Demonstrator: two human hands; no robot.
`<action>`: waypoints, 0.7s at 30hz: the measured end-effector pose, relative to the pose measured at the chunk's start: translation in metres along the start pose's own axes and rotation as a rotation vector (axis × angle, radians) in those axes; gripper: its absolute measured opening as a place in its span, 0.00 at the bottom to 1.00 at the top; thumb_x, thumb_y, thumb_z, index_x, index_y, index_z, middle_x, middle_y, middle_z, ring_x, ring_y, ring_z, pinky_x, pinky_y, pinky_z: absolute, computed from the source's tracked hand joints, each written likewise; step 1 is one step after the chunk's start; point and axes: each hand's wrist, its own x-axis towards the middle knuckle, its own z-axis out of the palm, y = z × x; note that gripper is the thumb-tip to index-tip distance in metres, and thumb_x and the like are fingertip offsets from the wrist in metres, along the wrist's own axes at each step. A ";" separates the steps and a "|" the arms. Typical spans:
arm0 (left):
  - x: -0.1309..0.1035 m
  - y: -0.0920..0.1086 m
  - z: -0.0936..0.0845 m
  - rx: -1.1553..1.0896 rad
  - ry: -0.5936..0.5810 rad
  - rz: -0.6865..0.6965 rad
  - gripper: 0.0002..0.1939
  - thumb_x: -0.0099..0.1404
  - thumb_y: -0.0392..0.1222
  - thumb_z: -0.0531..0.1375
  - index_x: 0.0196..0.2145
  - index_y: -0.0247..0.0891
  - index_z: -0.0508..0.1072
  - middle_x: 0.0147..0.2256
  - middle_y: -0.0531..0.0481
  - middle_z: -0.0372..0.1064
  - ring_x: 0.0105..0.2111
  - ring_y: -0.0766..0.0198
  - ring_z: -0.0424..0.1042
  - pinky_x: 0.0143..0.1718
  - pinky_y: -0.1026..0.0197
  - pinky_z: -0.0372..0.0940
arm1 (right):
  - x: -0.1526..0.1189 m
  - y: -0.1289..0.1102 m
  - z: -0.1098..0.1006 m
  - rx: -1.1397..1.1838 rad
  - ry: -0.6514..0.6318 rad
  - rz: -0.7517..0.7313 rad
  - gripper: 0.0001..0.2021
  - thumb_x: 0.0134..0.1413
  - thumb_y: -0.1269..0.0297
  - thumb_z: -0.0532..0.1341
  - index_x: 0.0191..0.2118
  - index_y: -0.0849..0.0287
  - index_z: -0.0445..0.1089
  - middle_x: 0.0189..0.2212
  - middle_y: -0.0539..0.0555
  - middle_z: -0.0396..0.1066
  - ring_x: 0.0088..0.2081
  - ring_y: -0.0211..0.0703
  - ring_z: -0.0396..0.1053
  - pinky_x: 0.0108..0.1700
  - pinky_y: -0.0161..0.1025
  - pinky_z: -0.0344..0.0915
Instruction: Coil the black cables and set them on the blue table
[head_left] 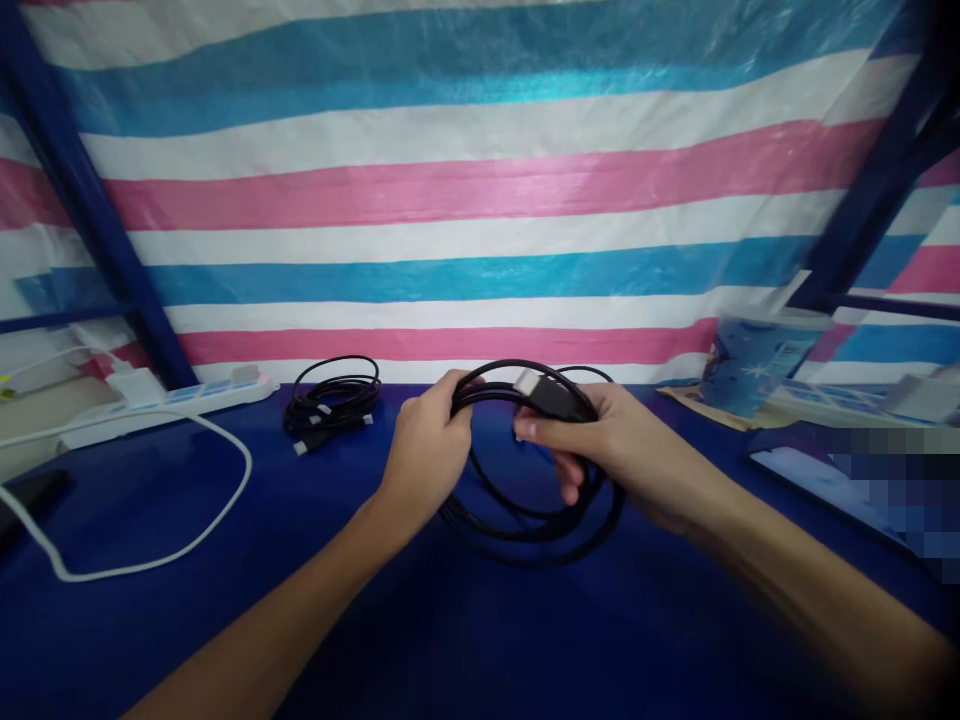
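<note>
A black cable is gathered into loose loops above the dark blue table. On the left side of the coil, my left hand is closed round several strands. My right hand grips the opposite side, its thumb lying just under a black plug with a silver metal end. The plug points up and to the left. Some strands behind the right fingers are hidden. Left of my hands, a second coiled black cable with pale-tipped plugs rests on the table.
A white power strip with a charger stands at the back left, near a looping white cord. To the right are a blue patterned cup and a phone. Striped plastic sheeting closes off the back.
</note>
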 end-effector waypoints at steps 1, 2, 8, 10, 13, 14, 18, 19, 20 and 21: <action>0.000 0.003 -0.002 0.042 0.008 0.036 0.15 0.59 0.32 0.54 0.41 0.43 0.75 0.35 0.50 0.74 0.37 0.60 0.70 0.38 0.63 0.61 | 0.001 0.001 0.000 -0.042 -0.016 0.031 0.12 0.49 0.58 0.64 0.24 0.61 0.68 0.10 0.47 0.61 0.15 0.37 0.64 0.23 0.34 0.61; -0.001 0.006 -0.004 0.061 0.005 0.058 0.17 0.59 0.31 0.54 0.42 0.43 0.75 0.36 0.50 0.74 0.38 0.60 0.71 0.40 0.62 0.60 | 0.001 0.002 0.000 -0.069 -0.019 0.055 0.14 0.50 0.57 0.64 0.23 0.61 0.67 0.10 0.47 0.61 0.15 0.37 0.64 0.23 0.35 0.62; -0.007 0.015 -0.002 -0.149 -0.022 -0.009 0.11 0.59 0.36 0.57 0.40 0.40 0.74 0.26 0.53 0.69 0.26 0.66 0.67 0.27 0.66 0.60 | 0.006 0.015 0.003 -0.380 0.414 -0.273 0.11 0.48 0.67 0.60 0.41 0.56 0.66 0.25 0.51 0.71 0.23 0.44 0.69 0.25 0.38 0.62; -0.010 0.017 0.002 -0.238 -0.021 -0.061 0.14 0.59 0.40 0.59 0.44 0.41 0.72 0.22 0.55 0.65 0.20 0.69 0.63 0.22 0.67 0.56 | 0.005 0.019 0.001 -0.618 0.562 -0.462 0.22 0.45 0.74 0.57 0.49 0.54 0.65 0.36 0.55 0.73 0.35 0.50 0.72 0.33 0.41 0.64; -0.017 0.020 0.008 -0.334 -0.054 -0.093 0.17 0.60 0.42 0.59 0.48 0.44 0.69 0.19 0.58 0.60 0.17 0.71 0.59 0.20 0.67 0.55 | 0.005 0.020 -0.007 -0.912 0.621 -0.548 0.23 0.42 0.76 0.54 0.47 0.55 0.68 0.41 0.57 0.73 0.40 0.54 0.71 0.37 0.42 0.62; -0.019 0.021 0.009 -0.343 -0.079 -0.093 0.16 0.60 0.43 0.59 0.47 0.44 0.69 0.19 0.59 0.59 0.17 0.71 0.58 0.20 0.67 0.55 | 0.006 0.020 -0.010 -0.966 0.601 -0.520 0.21 0.43 0.75 0.54 0.45 0.56 0.69 0.37 0.57 0.74 0.37 0.53 0.71 0.35 0.42 0.61; -0.023 0.021 0.012 -0.312 -0.195 -0.045 0.12 0.63 0.45 0.57 0.44 0.42 0.70 0.18 0.59 0.58 0.18 0.71 0.58 0.22 0.67 0.55 | 0.009 0.013 -0.021 -0.929 0.413 -0.358 0.07 0.45 0.73 0.55 0.27 0.58 0.70 0.21 0.54 0.71 0.23 0.46 0.67 0.26 0.39 0.55; -0.021 0.020 0.012 -0.308 -0.203 -0.024 0.12 0.63 0.46 0.57 0.43 0.42 0.71 0.19 0.58 0.59 0.19 0.70 0.60 0.23 0.67 0.56 | 0.010 0.012 -0.024 -0.854 0.382 -0.324 0.07 0.46 0.72 0.56 0.23 0.58 0.68 0.18 0.53 0.69 0.20 0.44 0.65 0.24 0.38 0.54; -0.019 0.018 0.011 -0.307 -0.192 -0.001 0.11 0.63 0.46 0.57 0.42 0.41 0.71 0.21 0.57 0.62 0.22 0.70 0.62 0.26 0.67 0.57 | 0.011 0.011 -0.026 -0.750 0.371 -0.284 0.08 0.48 0.71 0.56 0.20 0.58 0.66 0.15 0.52 0.67 0.19 0.42 0.64 0.23 0.37 0.54; -0.017 0.016 0.010 -0.307 -0.155 0.019 0.11 0.63 0.46 0.57 0.41 0.41 0.71 0.23 0.56 0.64 0.25 0.69 0.64 0.29 0.67 0.59 | 0.012 0.010 -0.028 -0.608 0.391 -0.246 0.10 0.50 0.68 0.57 0.20 0.58 0.66 0.13 0.51 0.64 0.17 0.40 0.62 0.22 0.37 0.54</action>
